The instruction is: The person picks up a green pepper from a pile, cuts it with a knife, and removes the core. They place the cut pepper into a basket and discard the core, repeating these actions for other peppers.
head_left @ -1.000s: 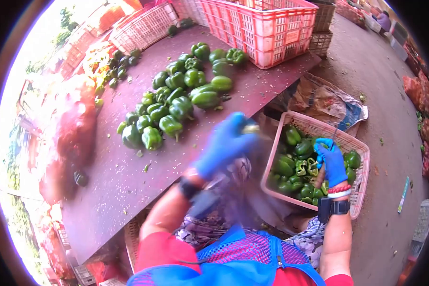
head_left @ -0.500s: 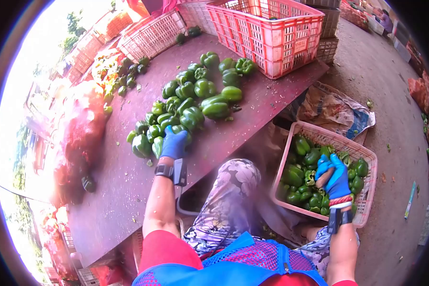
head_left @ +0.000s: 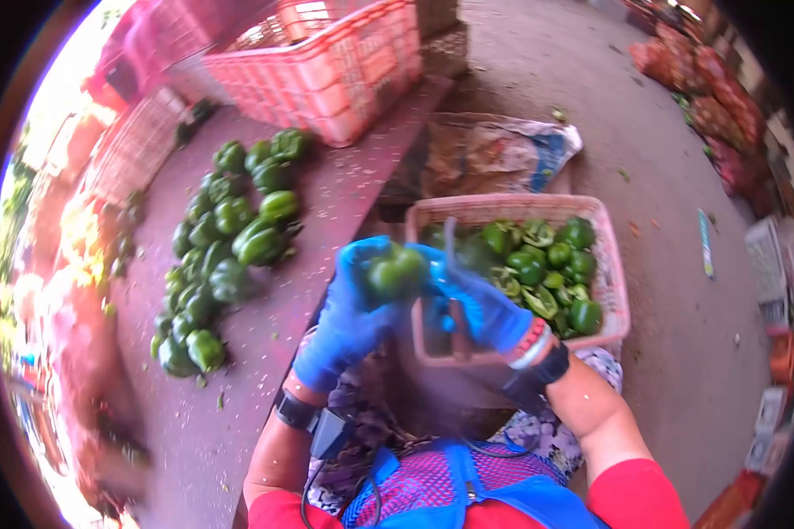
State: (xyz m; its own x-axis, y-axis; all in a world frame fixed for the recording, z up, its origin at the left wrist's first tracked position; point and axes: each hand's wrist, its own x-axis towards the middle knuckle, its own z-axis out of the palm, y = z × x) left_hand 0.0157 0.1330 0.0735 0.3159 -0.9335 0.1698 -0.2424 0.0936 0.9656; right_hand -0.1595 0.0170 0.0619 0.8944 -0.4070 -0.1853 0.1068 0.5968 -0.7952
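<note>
My left hand (head_left: 344, 304), in a blue glove, is wrapped round a green pepper (head_left: 397, 273) in front of my body. Beside it my right hand (head_left: 481, 304), also gloved in blue, is closed on a knife (head_left: 451, 242), whose blurred blade points up near the pepper. Behind and right of my hands a pink crate (head_left: 616, 264) on the ground holds several green peppers, some of them cut or broken. More whole green peppers (head_left: 232, 214) lie in a long cluster on the reddish table (head_left: 265, 388) to the left.
A large pink crate (head_left: 326, 84) stands at the table's far end. Crumpled sacking (head_left: 494, 159) lies beyond the pepper crate. Filled net sacks (head_left: 88, 353) line the table's left side, and others (head_left: 710, 106) sit at the far right. A light blue strip (head_left: 706, 242) lies on the ground.
The view has swung right. My left hand has come off the table cluster with a pepper. My right hand has lifted out of the crate and moved beside my left; the knife now shows.
</note>
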